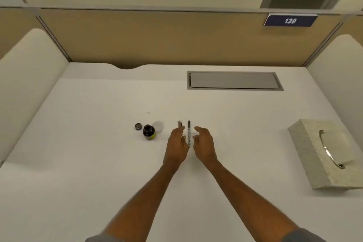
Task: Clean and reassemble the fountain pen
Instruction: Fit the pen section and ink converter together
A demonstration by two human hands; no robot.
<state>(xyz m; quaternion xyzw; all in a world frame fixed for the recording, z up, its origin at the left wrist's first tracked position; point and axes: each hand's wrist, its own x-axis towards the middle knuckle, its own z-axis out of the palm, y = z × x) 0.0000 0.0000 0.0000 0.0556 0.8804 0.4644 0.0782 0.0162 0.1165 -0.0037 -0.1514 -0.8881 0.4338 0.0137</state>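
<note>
Flanking the pen (189,133) at frame centre on the table (78,143), my left hand (176,141) and right hand (204,143) hang open, empty; a clumsy pinch might roll it toward the uncapped ink bottle (149,132).

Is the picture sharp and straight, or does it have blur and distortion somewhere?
Head view: soft all over, so the pen and ink bottle lack fine detail; the wide lens bends the partition rail; lighting is even and warm, with faint shadows only; no strong glare on the desk.
</note>
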